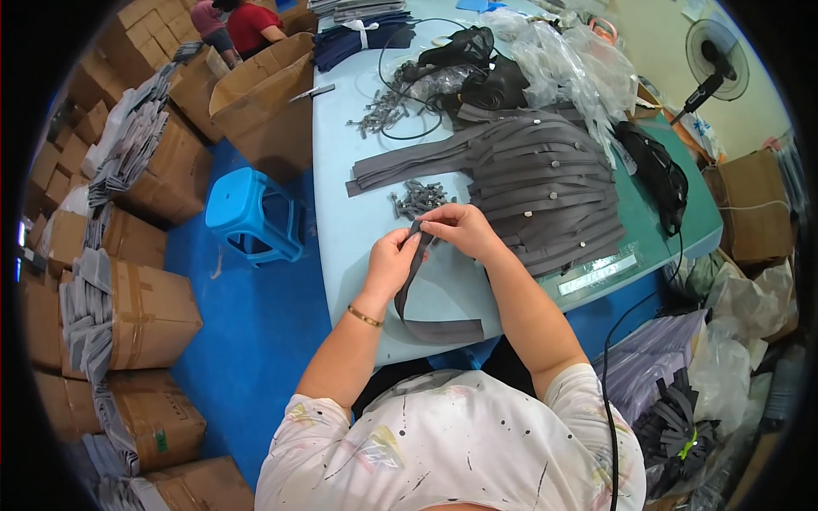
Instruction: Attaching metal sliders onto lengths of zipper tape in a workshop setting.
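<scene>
Between my two hands is the upper end of a dark grey fabric strap (441, 330), whose lower part hangs down and curls onto the table edge. My left hand (391, 259) pinches it from the left side. Close against it, the fingertips of my right hand (463, 230) grip the same end. Whether a small part sits between the fingertips is hidden. Just beyond my hands lies a pile of small dark grey buckles or clips (420, 198). To the right, a wide stack of grey straps (545, 183) covers the table, with several small shiny pieces on it.
A light blue table (339, 255) spans the middle. Farther back are loose small parts (383, 111), black bundles (486, 81), clear plastic bags (571, 72) and scissors (313, 92). A blue stool (247, 209) and cardboard boxes (153, 315) stand left. A fan (716, 64) is at right; people (251, 30) work far left.
</scene>
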{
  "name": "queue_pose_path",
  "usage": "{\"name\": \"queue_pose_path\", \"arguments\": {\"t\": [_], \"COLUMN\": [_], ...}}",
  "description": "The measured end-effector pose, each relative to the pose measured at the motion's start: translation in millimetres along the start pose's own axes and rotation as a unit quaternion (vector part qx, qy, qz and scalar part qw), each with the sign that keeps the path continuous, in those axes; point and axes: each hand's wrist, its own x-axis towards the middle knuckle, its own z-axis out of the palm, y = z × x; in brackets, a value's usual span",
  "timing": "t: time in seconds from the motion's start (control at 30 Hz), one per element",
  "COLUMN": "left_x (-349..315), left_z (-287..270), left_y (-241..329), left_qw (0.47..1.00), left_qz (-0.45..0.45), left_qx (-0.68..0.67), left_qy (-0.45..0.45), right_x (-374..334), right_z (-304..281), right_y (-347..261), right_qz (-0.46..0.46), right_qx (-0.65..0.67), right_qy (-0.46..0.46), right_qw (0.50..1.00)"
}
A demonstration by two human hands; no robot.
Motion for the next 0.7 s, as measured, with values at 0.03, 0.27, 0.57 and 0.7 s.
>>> {"name": "queue_pose_path", "arguments": {"t": [0.03, 0.27, 0.57, 0.7], "left_x": [1, 3, 2, 0], "left_z": [0, -4, -2, -2], "left_y": [-1, -10, -14, -7], "left_qw": [1.000, 0.992, 0.992, 0.990], "left_qz": [-0.001, 0.083, 0.088, 0.097], "left_qx": [0.000, 0.090, 0.078, 0.096], "left_qy": [0.000, 0.035, 0.039, 0.042], "right_x": [0, 1, -1, -4], "right_z": [2, 14, 14, 13], "right_y": [2, 12, 1, 2], "right_qz": [-0.015, -0.052, -0.034, -0.126], "right_qx": [0.012, 0.011, -0.053, -0.076], "right_qy": [0.005, 0.035, 0.056, 0.049], "right_qw": [1.000, 0.998, 0.996, 0.988]}}
